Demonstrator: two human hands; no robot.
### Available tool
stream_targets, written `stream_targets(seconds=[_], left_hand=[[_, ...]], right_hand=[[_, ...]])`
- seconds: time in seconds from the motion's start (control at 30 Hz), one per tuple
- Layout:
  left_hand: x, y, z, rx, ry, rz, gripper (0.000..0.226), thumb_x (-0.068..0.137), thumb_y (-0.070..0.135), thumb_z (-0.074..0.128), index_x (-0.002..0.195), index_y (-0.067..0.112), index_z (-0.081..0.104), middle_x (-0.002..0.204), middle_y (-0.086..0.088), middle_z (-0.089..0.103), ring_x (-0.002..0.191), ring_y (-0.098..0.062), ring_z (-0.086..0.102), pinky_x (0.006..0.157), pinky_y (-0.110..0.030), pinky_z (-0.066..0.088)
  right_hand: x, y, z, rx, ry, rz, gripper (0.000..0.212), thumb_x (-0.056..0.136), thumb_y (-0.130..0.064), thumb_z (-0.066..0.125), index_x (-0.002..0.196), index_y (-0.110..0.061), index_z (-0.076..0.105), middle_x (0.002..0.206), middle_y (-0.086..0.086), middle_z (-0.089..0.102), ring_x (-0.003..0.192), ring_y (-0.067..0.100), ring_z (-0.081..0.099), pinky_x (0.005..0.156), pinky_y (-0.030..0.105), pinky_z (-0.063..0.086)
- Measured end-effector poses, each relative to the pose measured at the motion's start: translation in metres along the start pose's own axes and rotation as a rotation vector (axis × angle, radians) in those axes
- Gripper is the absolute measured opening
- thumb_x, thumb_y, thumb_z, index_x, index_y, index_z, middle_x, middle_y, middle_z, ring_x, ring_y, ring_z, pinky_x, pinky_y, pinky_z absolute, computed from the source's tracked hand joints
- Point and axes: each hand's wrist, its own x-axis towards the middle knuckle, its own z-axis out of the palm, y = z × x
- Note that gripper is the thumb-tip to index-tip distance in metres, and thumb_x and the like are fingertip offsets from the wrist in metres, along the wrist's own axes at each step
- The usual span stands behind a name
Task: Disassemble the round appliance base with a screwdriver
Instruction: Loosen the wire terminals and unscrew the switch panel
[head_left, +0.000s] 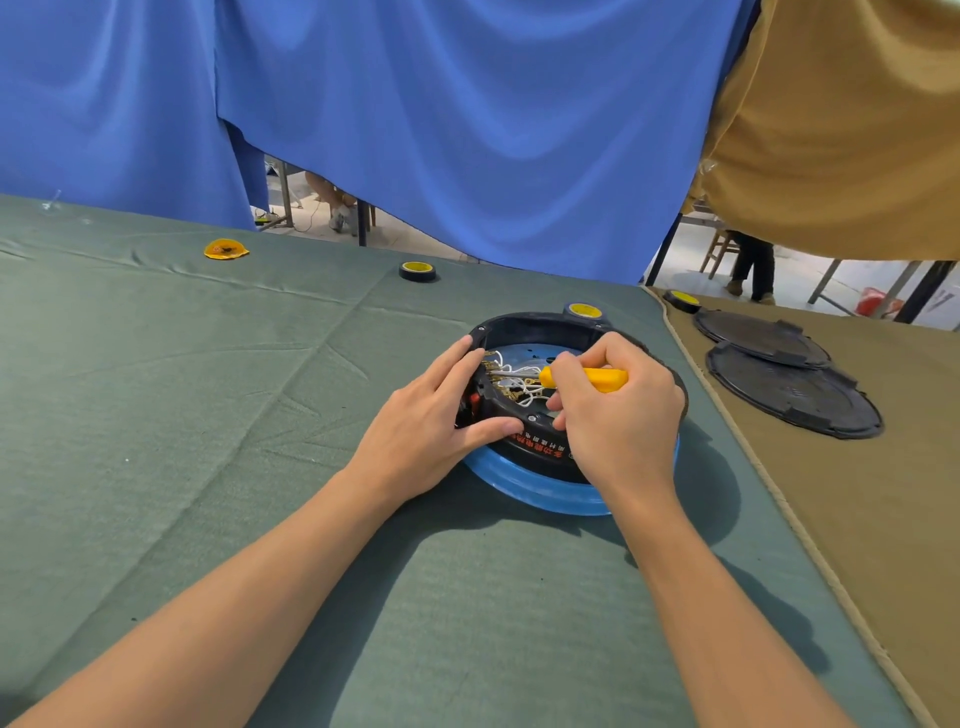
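My left hand (434, 415) grips the open base (530, 384) on the surface, my right hand (615, 415) holds the screwdriver (597, 378) inside it, so I should press straight onto the screw.

Hands (423, 434) (621, 415) on round base (535, 326) and yellow screwdriver (605, 379)

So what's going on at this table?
A person is taking apart a round appliance base on the green-covered table. The left hand grips its near-left edge to steady it; the right hand holds a yellow-handled screwdriver, its tip down among the white wires inside the open shell. Two black discs lie aside on the right.
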Motion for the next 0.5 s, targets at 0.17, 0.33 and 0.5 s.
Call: stream_targets(seconds=[0.17,0.33,0.5], left_hand=[[-0.0001,-0.0005,0.0001,0.004,-0.007,0.003,0.103,0.071,0.083,0.027,0.15,0.019,0.032,0.16,0.008,0.021,0.14,-0.018,0.036,0.111,-0.04,0.035],[0.0003,-0.001,0.0007,-0.011,-0.003,-0.002,0.103,0.07,0.084,0.027,0.149,0.019,0.033,0.16,0.008,0.023,0.14,-0.017,0.035,0.112,-0.042,0.034],[0.0003,-0.0007,0.0009,-0.015,0.002,-0.006,0.104,0.07,0.085,0.027,0.149,0.018,0.035,0.159,0.007,0.025,0.14,-0.018,0.036,0.111,-0.045,0.036]], right_hand=[[0.0,0.0006,-0.0026,0.005,0.008,-0.009,0.022,0.082,-0.024,0.061,0.064,-0.013,0.054,0.058,0.01,0.061,0.057,0.028,0.062,0.06,0.048,0.054],[-0.0006,-0.0001,-0.0024,-0.018,-0.001,-0.043,0.021,0.08,-0.025,0.06,0.066,-0.011,0.055,0.059,0.008,0.061,0.059,0.026,0.062,0.071,0.052,0.052],[-0.0019,-0.0046,-0.001,-0.082,-0.018,-0.174,0.023,0.082,-0.021,0.064,0.066,-0.009,0.053,0.057,0.002,0.054,0.068,0.018,0.051,0.069,0.036,0.045]])
